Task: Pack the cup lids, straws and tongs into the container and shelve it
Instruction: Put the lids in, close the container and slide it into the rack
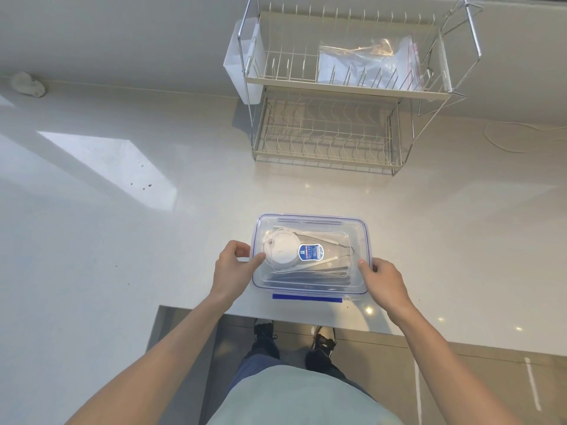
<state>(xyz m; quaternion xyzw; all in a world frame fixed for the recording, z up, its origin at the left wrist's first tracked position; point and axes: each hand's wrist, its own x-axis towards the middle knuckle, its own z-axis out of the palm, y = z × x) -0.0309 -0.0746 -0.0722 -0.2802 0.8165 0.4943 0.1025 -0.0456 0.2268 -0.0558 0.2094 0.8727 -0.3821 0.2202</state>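
A clear rectangular container (310,219) with a blue-trimmed lid and a blue label stands near the front edge of the white counter. Through its lid I see white cup lids (280,250), metal tongs (331,240) and straws (310,276) lying inside. My left hand (233,268) grips the container's left side, thumb on the lid's edge. On the right side rests my right hand (382,282), its thumb on the lid's rim. The blue front latch (306,296) shows below the lid.
A two-tier wire dish rack (337,124) stands at the back of the counter (122,240). Its upper tier holds a clear plastic zip bag (365,62); a white plastic holder (242,65) hangs on its left. A cord (509,139) lies at right.
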